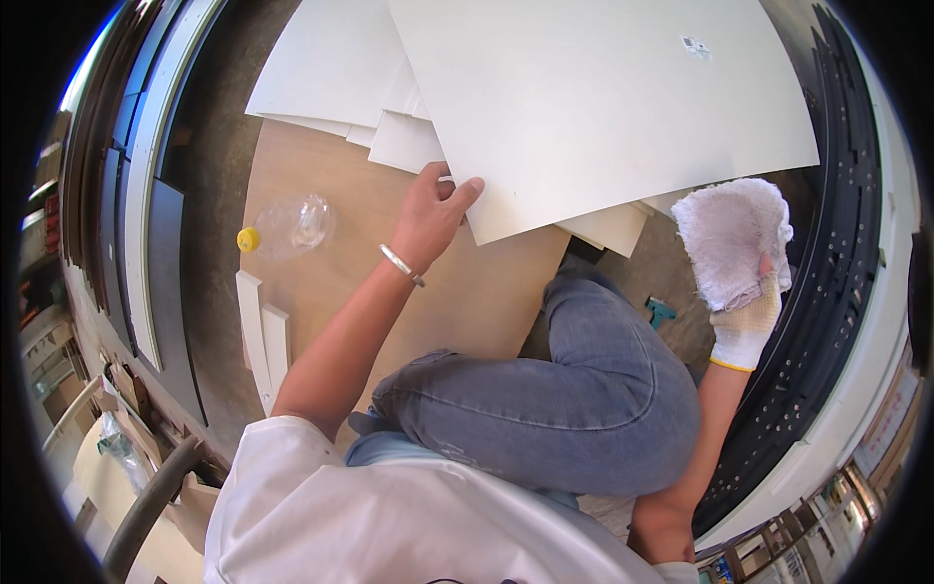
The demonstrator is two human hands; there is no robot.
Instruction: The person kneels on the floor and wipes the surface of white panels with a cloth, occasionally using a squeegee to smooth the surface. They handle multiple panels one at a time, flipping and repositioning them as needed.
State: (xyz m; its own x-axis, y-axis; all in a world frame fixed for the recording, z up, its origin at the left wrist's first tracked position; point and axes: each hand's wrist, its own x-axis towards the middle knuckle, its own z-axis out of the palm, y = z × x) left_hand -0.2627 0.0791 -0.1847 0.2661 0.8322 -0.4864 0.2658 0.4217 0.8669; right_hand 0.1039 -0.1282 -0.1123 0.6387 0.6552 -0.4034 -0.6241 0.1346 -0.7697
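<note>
Sheet of smooth white board is covering the far right corner of a large, flat tan wooden board, its nearest corner pointing toward the person. At that corner the bare left hand, wearing a silver bracelet at its wrist, is pinching the sheet's left edge, thumb lying on top and fingers curling underneath. Beyond the tan board's right edge, the right hand, in a white knitted glove with a yellow hem, is gripping a fluffy grey-white cloth; its thumb is showing and its other fingers are hidden. Whether the cloth is touching the sheet, I cannot tell. More white boards are lying along the tan board's far edge. Near its left edge, a clear plastic bottle with a yellow cap is resting sideways, and narrow white strips are lying closer to the person.
</note>
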